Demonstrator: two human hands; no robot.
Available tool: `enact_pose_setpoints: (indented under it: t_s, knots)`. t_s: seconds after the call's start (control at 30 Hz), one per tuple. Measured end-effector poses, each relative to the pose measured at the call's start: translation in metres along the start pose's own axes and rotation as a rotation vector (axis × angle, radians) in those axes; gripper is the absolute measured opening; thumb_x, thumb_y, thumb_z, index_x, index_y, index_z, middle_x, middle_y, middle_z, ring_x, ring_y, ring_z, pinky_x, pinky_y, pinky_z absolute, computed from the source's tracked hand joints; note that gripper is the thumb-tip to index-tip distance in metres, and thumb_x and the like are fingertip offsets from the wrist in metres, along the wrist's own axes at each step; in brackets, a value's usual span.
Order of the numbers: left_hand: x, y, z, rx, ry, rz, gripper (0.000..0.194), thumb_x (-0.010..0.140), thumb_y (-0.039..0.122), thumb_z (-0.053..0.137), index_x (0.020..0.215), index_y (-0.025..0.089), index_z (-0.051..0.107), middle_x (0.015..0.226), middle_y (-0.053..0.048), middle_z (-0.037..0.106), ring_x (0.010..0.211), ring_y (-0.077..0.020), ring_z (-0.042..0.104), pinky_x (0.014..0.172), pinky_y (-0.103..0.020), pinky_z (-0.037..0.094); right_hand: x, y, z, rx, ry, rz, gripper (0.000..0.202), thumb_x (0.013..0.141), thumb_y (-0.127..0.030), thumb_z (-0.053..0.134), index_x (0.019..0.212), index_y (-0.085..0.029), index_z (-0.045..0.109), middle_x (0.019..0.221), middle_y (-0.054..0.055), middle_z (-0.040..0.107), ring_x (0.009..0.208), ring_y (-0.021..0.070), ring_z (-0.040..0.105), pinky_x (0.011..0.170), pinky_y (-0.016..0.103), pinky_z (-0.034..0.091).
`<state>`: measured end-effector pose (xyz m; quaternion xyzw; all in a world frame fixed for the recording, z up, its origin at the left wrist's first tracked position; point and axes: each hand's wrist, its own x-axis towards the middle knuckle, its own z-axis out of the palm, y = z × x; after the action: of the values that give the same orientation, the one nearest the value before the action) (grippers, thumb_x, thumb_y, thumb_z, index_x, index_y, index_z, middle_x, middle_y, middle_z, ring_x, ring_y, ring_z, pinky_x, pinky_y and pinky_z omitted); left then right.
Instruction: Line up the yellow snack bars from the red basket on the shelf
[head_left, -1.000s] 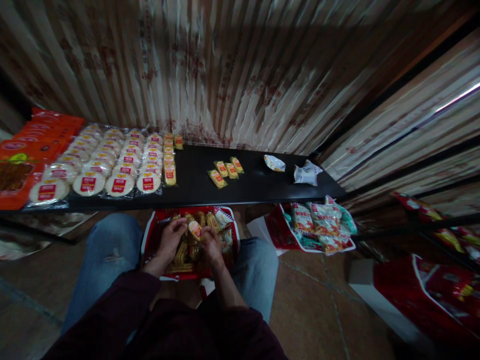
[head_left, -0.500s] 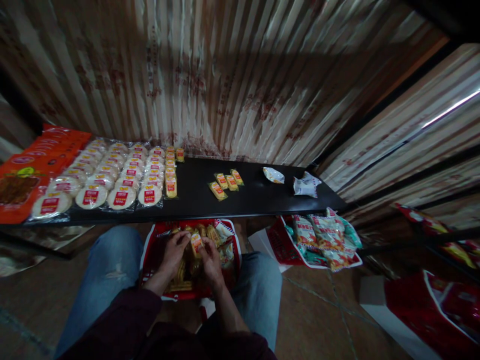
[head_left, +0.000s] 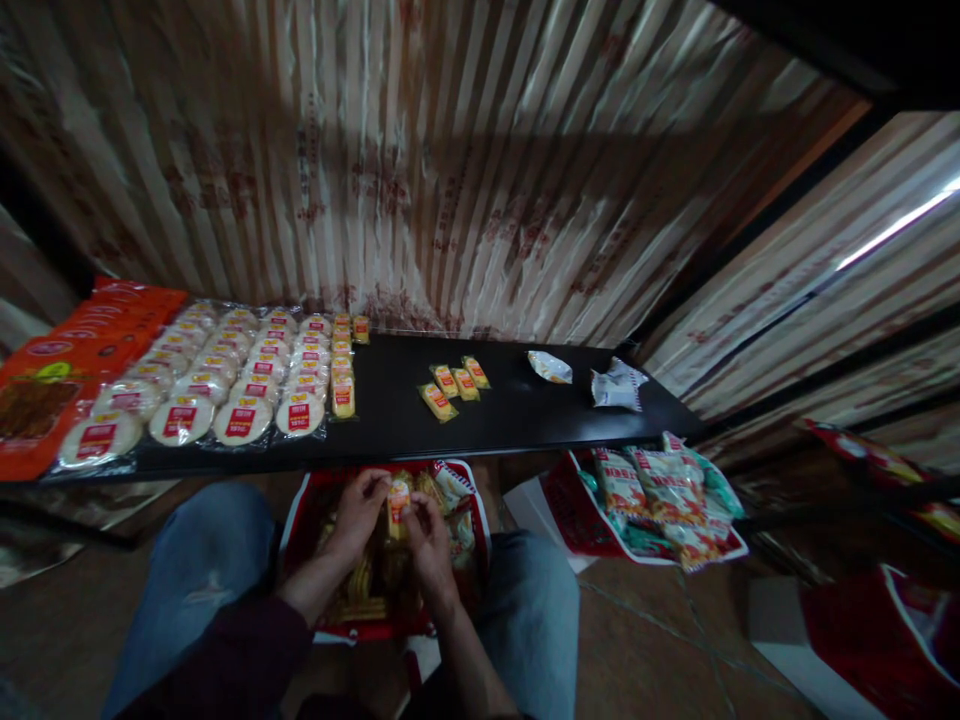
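Both hands hold one small yellow packaged snack (head_left: 398, 506) with a red and white label, above the red basket (head_left: 294, 525) between my knees. My left hand (head_left: 361, 510) pinches its left side near the top. On the right edge, my right hand (head_left: 429, 535) grips it with thumb and fingers. More wrapped yellow snacks (head_left: 358, 590) fill the basket below, some hidden by my hands. On the black shelf (head_left: 390, 395) lies a loose group of the same yellow packs (head_left: 454, 385); others form a column (head_left: 343, 385) beside the rows of round white crackers (head_left: 240, 415).
An orange bag (head_left: 71, 375) lies at the shelf's left end. Two white packets (head_left: 616, 386) rest on its right part. Below right, a red basket (head_left: 581, 515) holds red-and-white and green packets (head_left: 667, 490). Another red container (head_left: 847, 620) stands farther right. A pleated curtain (head_left: 420, 200) hangs behind.
The camera view has tilted slightly upward, so the shelf and baskets sit lower in the picture. The snack stays between both hands, held more upright.
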<state>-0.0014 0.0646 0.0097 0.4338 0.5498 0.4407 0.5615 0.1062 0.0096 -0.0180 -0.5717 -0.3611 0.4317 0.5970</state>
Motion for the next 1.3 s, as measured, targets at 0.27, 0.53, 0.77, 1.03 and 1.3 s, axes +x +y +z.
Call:
enact_pose_setpoints:
  t_s: [0.27, 0.53, 0.77, 1.03, 1.3]
  knots:
    - [0.01, 0.028, 0.003, -0.022, -0.025, 0.054, 0.022, 0.065, 0.038, 0.058, 0.07, 0.017, 0.062, 0.069, -0.001, 0.064, 0.07, -0.016, 0.059, 0.068, -0.027, 0.046, 0.01, -0.025, 0.008, 0.008, -0.005, -0.021, 0.027, 0.073, -0.039, 0.067, 0.091, -0.022, 0.059, 0.079, -0.001, 0.062, 0.073, 0.0142, 0.059, 0.071, 0.026, 0.049]
    - [0.028, 0.045, 0.004, -0.031, -0.076, 0.101, 0.02, 0.065, 0.036, 0.06, 0.07, 0.017, 0.06, 0.068, 0.0, 0.063, 0.069, -0.0155, 0.059, 0.068, -0.027, 0.047, 0.017, -0.047, 0.021, 0.055, -0.012, -0.073, 0.022, 0.077, -0.035, 0.064, 0.092, -0.021, 0.057, 0.084, 0.0, 0.065, 0.076, 0.0148, 0.061, 0.072, 0.027, 0.049]
    - [0.039, 0.042, 0.0, -0.011, -0.124, 0.192, 0.03, 0.075, 0.036, 0.056, 0.097, 0.017, 0.059, 0.092, -0.006, 0.066, 0.088, -0.0181, 0.064, 0.081, -0.033, 0.05, 0.03, -0.053, 0.028, 0.033, 0.015, -0.098, 0.025, 0.081, -0.037, 0.059, 0.1, -0.021, 0.057, 0.09, 0.001, 0.065, 0.081, 0.015, 0.06, 0.074, 0.027, 0.048]
    - [0.025, 0.032, -0.001, 0.211, -0.043, 0.439, 0.03, 0.081, 0.019, 0.046, 0.109, 0.019, 0.056, 0.12, -0.01, 0.056, 0.109, -0.0192, 0.056, 0.09, -0.037, 0.048, 0.043, -0.058, 0.03, -0.022, 0.061, -0.1, 0.03, 0.08, -0.041, 0.06, 0.1, -0.02, 0.057, 0.087, 0.001, 0.066, 0.079, 0.0154, 0.06, 0.073, 0.027, 0.048]
    - [0.032, 0.045, 0.004, 0.315, -0.041, 0.559, 0.03, 0.082, 0.016, 0.044, 0.109, 0.021, 0.056, 0.109, -0.007, 0.055, 0.098, -0.017, 0.057, 0.084, -0.034, 0.051, 0.068, -0.058, 0.033, 0.026, 0.02, -0.138, 0.032, 0.08, -0.039, 0.062, 0.106, -0.02, 0.055, 0.099, 0.005, 0.068, 0.091, 0.0184, 0.064, 0.081, 0.031, 0.05]
